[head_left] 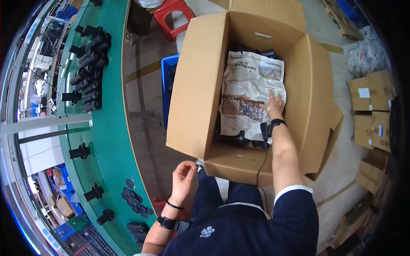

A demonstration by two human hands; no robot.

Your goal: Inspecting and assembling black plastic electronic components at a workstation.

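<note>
A large open cardboard box (194,91) stands before me with its flaps folded out. Inside it a sheet of newspaper (245,81) lies spread over dark cylindrical parts (256,143), which show only at its edges. My right hand (273,103) rests on the right side of the newspaper, fingers spread, holding nothing. Beside the box's near left corner, my left hand (184,176) is closed in a pinch. A small pale, shiny bit (200,164) shows at its fingertips, too small to name.
To the left runs a green workbench (112,141) with black cylinders (92,70) in rows and black discs (133,199) in a pile. A blue crate (168,70) and a red stool (171,25) stand between bench and box. Cardboard cartons (370,96) are stacked at right.
</note>
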